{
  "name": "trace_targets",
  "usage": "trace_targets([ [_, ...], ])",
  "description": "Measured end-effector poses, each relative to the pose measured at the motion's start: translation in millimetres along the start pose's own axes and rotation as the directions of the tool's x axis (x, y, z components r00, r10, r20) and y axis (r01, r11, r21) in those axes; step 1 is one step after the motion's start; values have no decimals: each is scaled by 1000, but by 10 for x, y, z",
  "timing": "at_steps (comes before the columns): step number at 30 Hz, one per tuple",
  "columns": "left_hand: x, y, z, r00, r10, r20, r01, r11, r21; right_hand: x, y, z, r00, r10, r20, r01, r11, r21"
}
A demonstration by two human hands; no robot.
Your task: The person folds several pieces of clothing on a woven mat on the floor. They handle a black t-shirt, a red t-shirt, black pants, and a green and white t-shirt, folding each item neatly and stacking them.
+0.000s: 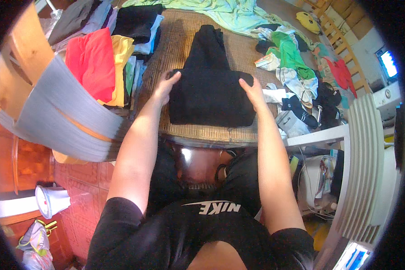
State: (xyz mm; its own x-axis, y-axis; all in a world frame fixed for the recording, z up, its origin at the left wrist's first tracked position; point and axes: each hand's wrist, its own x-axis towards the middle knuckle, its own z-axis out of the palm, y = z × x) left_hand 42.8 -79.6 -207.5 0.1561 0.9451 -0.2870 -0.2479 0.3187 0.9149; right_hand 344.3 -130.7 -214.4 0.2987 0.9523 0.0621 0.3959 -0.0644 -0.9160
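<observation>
A black folded garment (212,98) lies in front of me on a woven mat (175,33). Its near part is a wide, flat band, and a narrower part stretches away from me. At the band's left upper corner, my left hand (167,86) grips the edge with the thumb on top. My right hand (252,88) holds the opposite corner in the same way. The fingers under the cloth are largely hidden on both sides.
To the left are folded clothes, including a red garment (91,64), a yellow garment (123,64) and a black one (135,23). Socks (292,79) and a green garment (287,50) lie loose at right. A light green cloth (219,10) spreads behind. A white bucket (54,200) stands lower left.
</observation>
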Motion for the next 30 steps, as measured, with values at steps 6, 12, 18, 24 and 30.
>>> trace_targets([
  [6, 304, -327, -94, 993, -84, 88, 29, 867, 498, 153, 429, 199, 945, 302, 126, -250, 915, -318],
  [12, 513, -487, -99, 981, 191, 35, -180, 827, 533, 214, 383, 234, 985, 144, -99, -173, 880, -442],
  [18, 514, -513, -224, 969, 244, -34, -79, 437, 896, 82, -112, 169, 988, 137, -72, -151, 744, -651],
  [24, -434, -87, 417, 867, -416, 274, -409, -283, 867, -437, -340, 111, 808, 519, 279, -10, 485, -874],
  [30, -285, -440, 154, 865, -18, 501, -471, -371, 801, -314, 100, -21, 856, 208, 473, 96, 836, -540],
])
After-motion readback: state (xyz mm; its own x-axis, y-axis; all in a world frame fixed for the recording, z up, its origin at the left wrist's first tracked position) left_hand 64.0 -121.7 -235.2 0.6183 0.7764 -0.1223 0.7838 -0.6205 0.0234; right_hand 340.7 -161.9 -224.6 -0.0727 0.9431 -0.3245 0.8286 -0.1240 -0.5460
